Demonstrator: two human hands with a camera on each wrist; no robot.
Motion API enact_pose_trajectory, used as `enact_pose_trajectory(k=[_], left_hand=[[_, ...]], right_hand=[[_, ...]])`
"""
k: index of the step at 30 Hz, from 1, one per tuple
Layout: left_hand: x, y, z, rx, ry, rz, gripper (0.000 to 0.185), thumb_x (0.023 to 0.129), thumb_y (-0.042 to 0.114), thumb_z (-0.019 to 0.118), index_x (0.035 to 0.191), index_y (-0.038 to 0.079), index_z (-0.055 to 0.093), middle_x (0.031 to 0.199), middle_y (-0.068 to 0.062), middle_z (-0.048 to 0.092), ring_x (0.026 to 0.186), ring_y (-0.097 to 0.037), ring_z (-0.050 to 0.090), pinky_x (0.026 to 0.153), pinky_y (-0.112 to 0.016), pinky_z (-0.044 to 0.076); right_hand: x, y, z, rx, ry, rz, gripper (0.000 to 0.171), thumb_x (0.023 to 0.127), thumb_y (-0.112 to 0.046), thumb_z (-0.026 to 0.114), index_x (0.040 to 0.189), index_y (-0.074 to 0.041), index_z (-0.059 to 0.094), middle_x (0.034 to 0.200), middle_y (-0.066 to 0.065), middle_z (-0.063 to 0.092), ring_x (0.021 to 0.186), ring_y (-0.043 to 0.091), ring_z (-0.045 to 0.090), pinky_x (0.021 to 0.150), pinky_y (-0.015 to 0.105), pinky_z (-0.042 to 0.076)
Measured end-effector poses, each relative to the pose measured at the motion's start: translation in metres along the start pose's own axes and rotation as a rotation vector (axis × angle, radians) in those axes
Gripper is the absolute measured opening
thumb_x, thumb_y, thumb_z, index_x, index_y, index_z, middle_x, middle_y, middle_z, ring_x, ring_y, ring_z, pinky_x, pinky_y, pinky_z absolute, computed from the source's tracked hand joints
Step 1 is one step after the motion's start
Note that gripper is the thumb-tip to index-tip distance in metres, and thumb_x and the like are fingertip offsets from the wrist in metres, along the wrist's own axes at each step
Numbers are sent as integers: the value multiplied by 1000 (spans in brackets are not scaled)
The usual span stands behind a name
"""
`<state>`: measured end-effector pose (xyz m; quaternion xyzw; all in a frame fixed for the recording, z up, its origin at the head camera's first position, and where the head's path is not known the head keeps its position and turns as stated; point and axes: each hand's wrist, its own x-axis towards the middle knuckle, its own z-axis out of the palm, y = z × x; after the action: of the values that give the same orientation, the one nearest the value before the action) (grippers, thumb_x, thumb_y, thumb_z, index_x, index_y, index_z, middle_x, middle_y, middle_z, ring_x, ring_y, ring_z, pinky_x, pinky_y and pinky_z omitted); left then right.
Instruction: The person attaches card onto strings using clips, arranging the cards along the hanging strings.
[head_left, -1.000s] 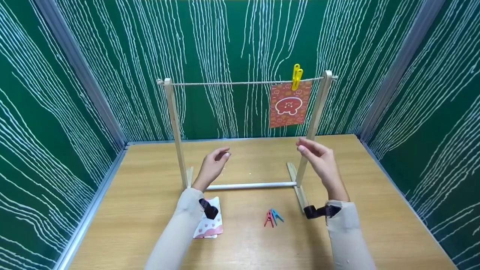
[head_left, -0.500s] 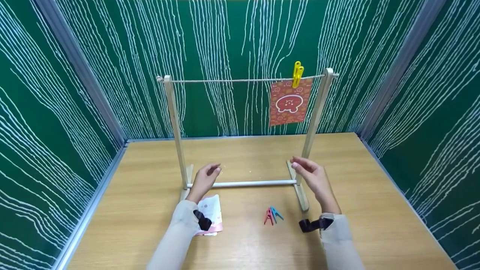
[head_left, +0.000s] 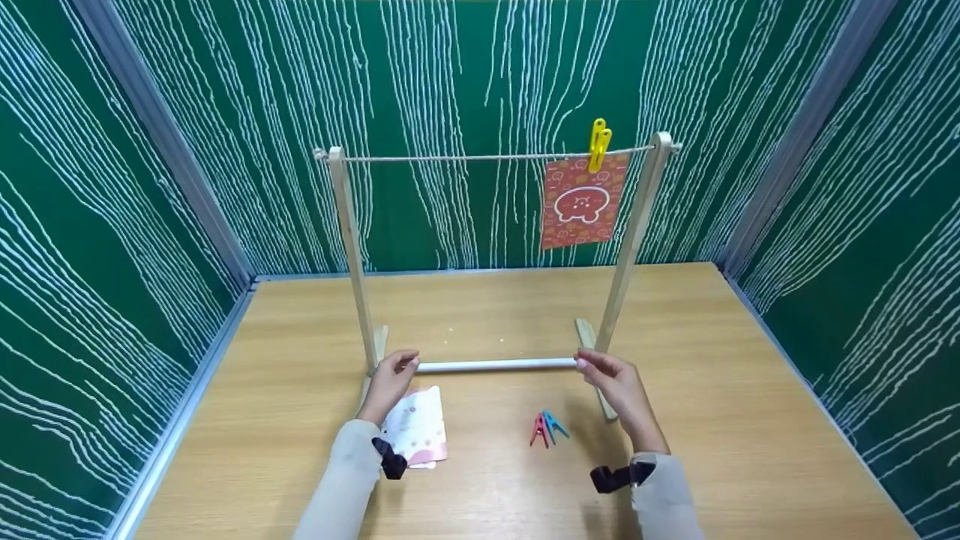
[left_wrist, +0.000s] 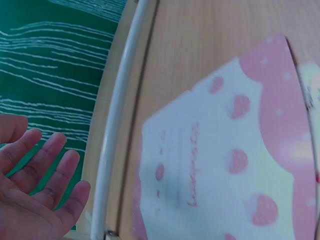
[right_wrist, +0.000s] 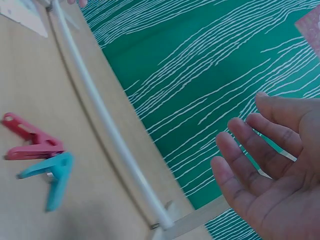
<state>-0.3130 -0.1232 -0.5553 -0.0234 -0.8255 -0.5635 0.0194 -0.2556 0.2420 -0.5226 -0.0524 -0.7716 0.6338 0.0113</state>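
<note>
My left hand (head_left: 391, 385) hovers above the white card with pink strawberries (left_wrist: 215, 155), its fingers loosely bent and nothing in them. A second card peeks out from under that one. On the other side, my right hand (head_left: 616, 390) is raised near the stand's right post, also holding nothing, fingers relaxed. Between the hands, nearer the front, a red clothespin (head_left: 539, 430) and a blue clothespin (head_left: 555, 426) lie side by side on the table. A red card with a bear face (head_left: 582, 204) hangs from the string (head_left: 465, 158), pinched there by a yellow clothespin (head_left: 599, 145).
The wooden stand has a left post (head_left: 351, 255), a right post (head_left: 636, 240) and a white crossbar (head_left: 495, 365) low between them. Green walls with white lines (head_left: 420, 90) enclose the wooden table (head_left: 495, 495) at the back and sides.
Both hands have come down and back toward the person, away from the string. More of the strawberry card shows now. The hanging card and the two loose clothespins have stayed put.
</note>
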Motion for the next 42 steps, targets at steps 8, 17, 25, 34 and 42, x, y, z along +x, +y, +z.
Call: enact_pose_trajectory(k=[8, 17, 25, 34, 42], left_hand=[[-6, -18, -9, -3, 42, -49, 29, 95, 4, 55, 119, -12, 57, 108, -24, 63, 99, -30, 59, 86, -36, 51], [-12, -31, -18, 108, 62, -113, 29, 90, 5, 58, 115, -9, 61, 98, -19, 64, 88, -26, 61, 74, -30, 52], [-15, -36, -23, 163, 42, -159, 29, 89, 5, 61, 115, -9, 60, 86, -11, 59, 78, -18, 53, 65, -24, 44], [-13, -43, -22, 179, 13, -230, 31, 90, 9, 59, 117, -5, 61, 108, -17, 61, 95, -25, 56, 80, -35, 48], [-16, -42, -29, 207, -22, -267, 28, 88, 10, 63, 113, -3, 60, 101, -12, 59, 83, -20, 52, 70, -29, 45]], right_hand=[[-6, 24, 10, -7, 22, 27, 40, 94, -20, 61, 129, -1, 56, 131, 19, 59, 115, 26, 60, 94, 28, 50], [-14, 52, 19, 44, 5, 59, 41, 92, -14, 64, 127, 5, 57, 125, 22, 61, 108, 29, 63, 90, 38, 53], [-18, 68, 26, -3, 0, 117, 39, 90, -12, 65, 125, 6, 58, 112, 19, 67, 92, 20, 64, 81, 32, 53], [-19, 79, 31, -65, 20, 130, 35, 89, -9, 66, 120, 7, 61, 110, 19, 67, 94, 19, 63, 81, 30, 53], [-27, 85, 34, -80, -6, 137, 37, 81, -3, 70, 115, 8, 63, 104, 15, 66, 92, 18, 60, 80, 22, 50]])
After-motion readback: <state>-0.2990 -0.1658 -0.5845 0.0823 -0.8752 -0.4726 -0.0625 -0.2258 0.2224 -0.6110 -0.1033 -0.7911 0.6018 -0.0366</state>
